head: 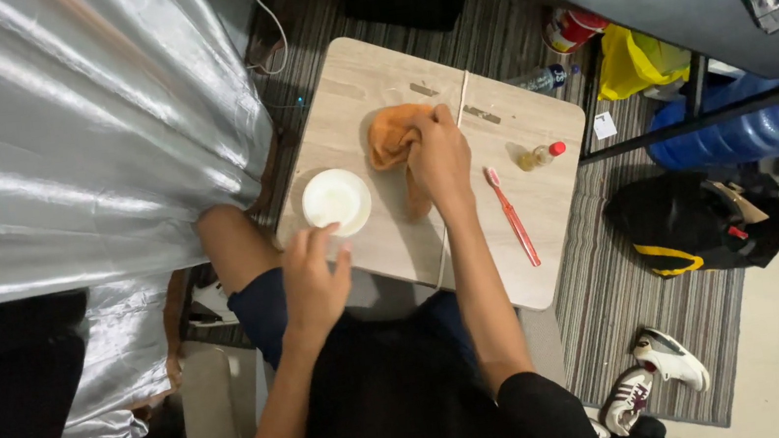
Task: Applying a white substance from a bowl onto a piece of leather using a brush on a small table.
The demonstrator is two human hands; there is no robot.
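My right hand [440, 158] is closed on an orange cloth [391, 135] that lies bunched in the middle of a small light wooden table [549, 229]. My left hand [314, 278] hovers at the table's near left edge, fingers spread, just below a round white bowl [337, 201] and close to its rim. A red toothbrush [513, 217] lies to the right of my right hand. A small bottle with a red cap [540, 155] lies on its side beyond the toothbrush. A thin pale stick [462, 101] lies across the table beside the cloth.
A silver sheet [72, 129] covers the left side. A striped rug [616, 290] lies under the table, with a black and yellow bag [697, 223], white sneakers [656, 374], a blue water jug [735, 132], a yellow bag [637, 60] and a red can [569, 28] to the right.
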